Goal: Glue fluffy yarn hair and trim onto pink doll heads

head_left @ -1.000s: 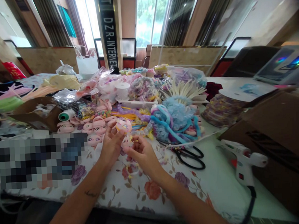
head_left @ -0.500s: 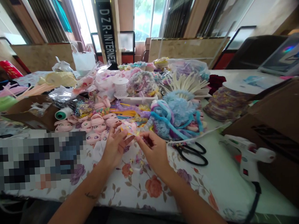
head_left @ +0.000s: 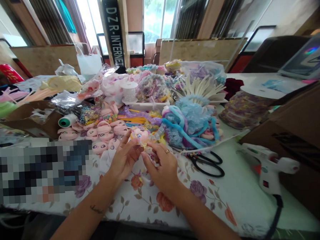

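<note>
A small pink doll head (head_left: 140, 134) with a painted eye and pale yellow frilly trim is held up over the flowered cloth. My left hand (head_left: 124, 157) grips its left side, the thumb and fingers closed around the edge. At its lower right, my right hand (head_left: 162, 166) has bent fingers against the trim, the thumb just below; its exact hold is partly hidden. Several similar pink doll heads (head_left: 106, 134) lie behind my left hand. Black-handled scissors (head_left: 209, 164) rest to the right of my right hand.
Blue ruffled trim (head_left: 193, 114) is heaped beyond my hands. A white glue gun (head_left: 268, 164) stands at right beside a cardboard box (head_left: 300, 127). Farther back are a ribbon spool (head_left: 246, 106) and a white spool (head_left: 129, 93). A thread cone (head_left: 67, 120) lies at left by an open carton (head_left: 32, 121).
The doll head has been turned and raised slightly, so its painted eye now shows. My right hand has shifted its fingers, thumb and forefinger now farther apart.
</note>
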Motion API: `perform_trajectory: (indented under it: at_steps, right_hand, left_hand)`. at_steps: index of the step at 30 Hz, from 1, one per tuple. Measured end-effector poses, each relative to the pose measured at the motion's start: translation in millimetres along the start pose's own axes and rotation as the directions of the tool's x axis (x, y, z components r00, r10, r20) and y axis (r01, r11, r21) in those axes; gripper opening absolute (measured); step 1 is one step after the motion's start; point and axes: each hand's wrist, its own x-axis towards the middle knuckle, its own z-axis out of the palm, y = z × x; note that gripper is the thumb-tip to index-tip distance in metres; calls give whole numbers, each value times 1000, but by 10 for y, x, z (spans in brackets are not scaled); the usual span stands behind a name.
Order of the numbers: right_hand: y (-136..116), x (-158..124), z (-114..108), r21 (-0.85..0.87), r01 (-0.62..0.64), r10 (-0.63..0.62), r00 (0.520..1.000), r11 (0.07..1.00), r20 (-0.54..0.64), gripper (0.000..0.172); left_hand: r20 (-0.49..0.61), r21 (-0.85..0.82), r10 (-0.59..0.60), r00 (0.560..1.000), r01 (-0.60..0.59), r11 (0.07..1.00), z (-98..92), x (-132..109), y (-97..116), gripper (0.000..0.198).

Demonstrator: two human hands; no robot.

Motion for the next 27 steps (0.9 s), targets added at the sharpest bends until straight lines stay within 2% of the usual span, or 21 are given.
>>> perform_trajectory:
  at_steps: [7,15,18,22,27]
  right_hand:
    - [89,-20,41,55,-171,171,985,984,5,15]
    - [53,33,36,190,-318,306,948,929,87,21]
    - [71,47,53,206,-312,309,950,927,48,17]
    - [107,26,80,201,-245,252,968,948,-9,9]
    - [117,-5,93,181,-177,182,983,967,-8,9]
  left_hand:
    - [-25,17,140,990,-139,990,15,16,-3,46]
    - [-32,15,125,992,-125,992,22,13,12,47]
    - [-49,10,102,994,-102,995,21,14,11,48]
    - [-74,8,91,993,-90,996,14,20,5,49]
    - [-92,5,93,991,-93,996,14,24,-2,48]
